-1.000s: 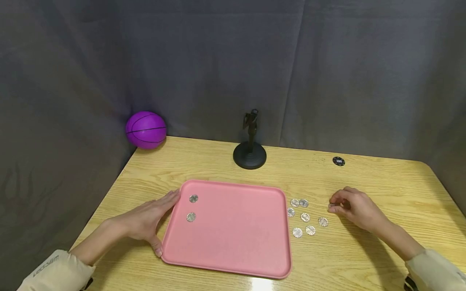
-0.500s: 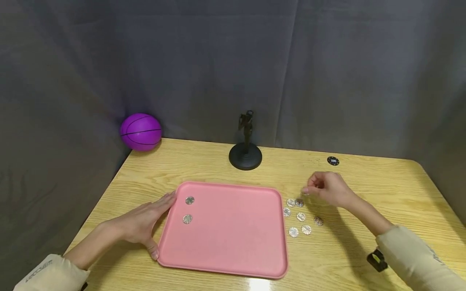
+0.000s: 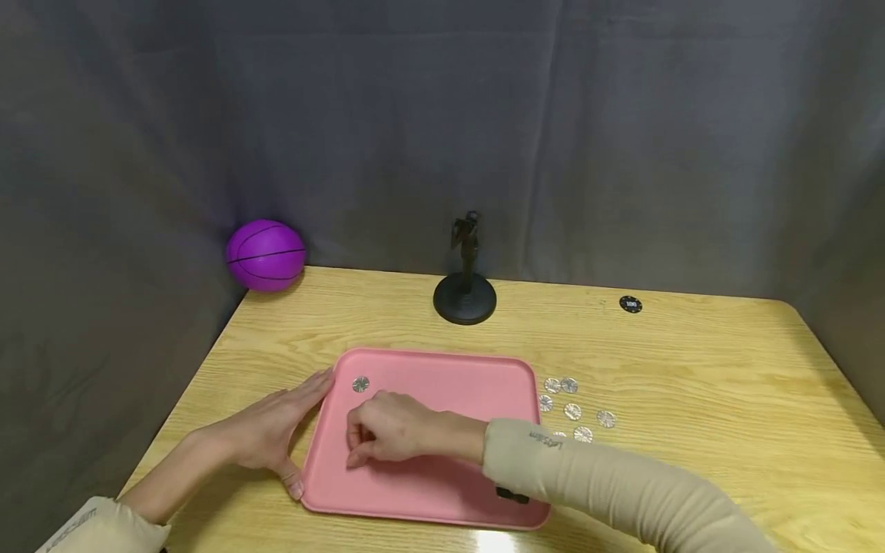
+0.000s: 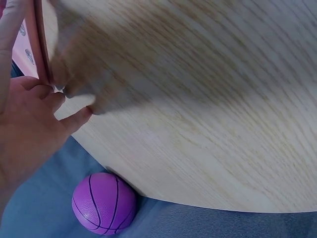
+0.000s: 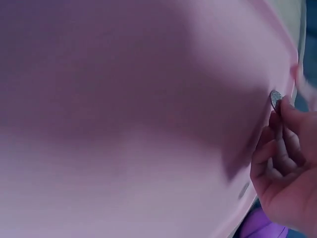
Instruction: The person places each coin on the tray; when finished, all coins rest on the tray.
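In the head view my left hand (image 3: pixel 280 426) spans the left side of the pink tray (image 3: pixel 449 491), fingers and thumb extended along its rim. My right hand (image 3: pixel 390 426) is over the tray's left part, thumb and forefinger pinching a silver coin (image 5: pixel 276 98), seen at the fingertips in the right wrist view. One silver coin (image 3: pixel 361 384) lies in the tray's upper left. The left wrist view shows coins (image 4: pixel 29 56) on the tray beyond the fingers. From the head, my right hand covers the spot where the second tray coin lay.
Several silver coins (image 3: pixel 572 412) lie on the wooden table (image 3: pixel 691 369) right of the tray, some partly behind the right sleeve. Behind stand a black round-based stand (image 3: pixel 465 298) and a purple ball (image 3: pixel 266 256). A black chip (image 3: pixel 631 304) lies at the back right.
My right hand has carried the pinched coin leftward from the right side of the table to over the tray. My left hand stays at the tray's left edge.
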Motion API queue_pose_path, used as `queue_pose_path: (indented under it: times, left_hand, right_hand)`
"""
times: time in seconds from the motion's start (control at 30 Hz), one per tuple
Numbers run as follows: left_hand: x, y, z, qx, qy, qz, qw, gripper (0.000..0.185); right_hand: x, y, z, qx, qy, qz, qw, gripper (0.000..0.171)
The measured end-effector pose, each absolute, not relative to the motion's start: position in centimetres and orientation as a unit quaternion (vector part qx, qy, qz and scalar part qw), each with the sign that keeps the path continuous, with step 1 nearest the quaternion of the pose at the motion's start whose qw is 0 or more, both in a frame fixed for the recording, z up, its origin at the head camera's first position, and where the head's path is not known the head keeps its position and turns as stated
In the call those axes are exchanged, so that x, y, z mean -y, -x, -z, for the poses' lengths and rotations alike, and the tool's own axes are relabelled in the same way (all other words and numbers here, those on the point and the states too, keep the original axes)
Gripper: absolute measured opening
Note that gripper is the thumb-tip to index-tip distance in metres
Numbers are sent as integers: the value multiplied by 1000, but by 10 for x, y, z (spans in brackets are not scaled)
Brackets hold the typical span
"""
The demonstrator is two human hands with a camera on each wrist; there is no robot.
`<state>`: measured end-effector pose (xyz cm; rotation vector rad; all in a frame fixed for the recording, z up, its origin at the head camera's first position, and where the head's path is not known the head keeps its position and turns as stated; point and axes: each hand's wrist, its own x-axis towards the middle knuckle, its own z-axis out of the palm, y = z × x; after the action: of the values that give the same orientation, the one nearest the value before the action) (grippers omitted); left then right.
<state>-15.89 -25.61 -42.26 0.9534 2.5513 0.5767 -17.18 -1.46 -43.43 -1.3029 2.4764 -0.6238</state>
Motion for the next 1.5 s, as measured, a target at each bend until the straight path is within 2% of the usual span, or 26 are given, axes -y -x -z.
queue_pose_path:
  times: [0.17, 0.27, 0.37, 0.5, 0.73, 0.9, 1.0, 1.1, 1.3, 1.5]
  left_hand:
    - [258, 158, 422, -903, -338, -203, 172, 148]
    - [256, 157, 421, -902, -338, -206, 172, 148]
    - [255, 158, 422, -900, -343, -208, 172, 148]
    - [257, 158, 423, -902, -339, -207, 171, 149]
    - [257, 161, 419, -897, -342, -215, 179, 149]
    - [256, 156, 421, -893, -347, -226, 175, 149]
    - [253, 157, 421, -894, -343, -230, 174, 149]
    - [253, 156, 421, -896, -334, -231, 181, 149]
    - [254, 158, 420, -895, -333, -231, 184, 148]
    - [254, 157, 419, -893, -317, -248, 199, 149]
  right_hand:
    - [34, 164, 433, -866, 455, 151, 139, 22]
    - [30, 165, 432, -871, 451, 141, 136, 22]
    - [14, 170, 431, -870, 456, 152, 109, 20]
    - [-29, 179, 424, -878, 435, 190, 53, 13]
    - [-157, 185, 417, -911, 341, 231, -12, 8]
    - [-245, 177, 421, -931, 276, 240, 11, 9]
    - [-285, 171, 424, -931, 256, 258, 41, 17]
    - [-307, 164, 434, -927, 260, 266, 53, 23]
    - [-315, 163, 449, -926, 262, 270, 20, 13]
    - [-319, 164, 452, -920, 274, 280, 6, 18]
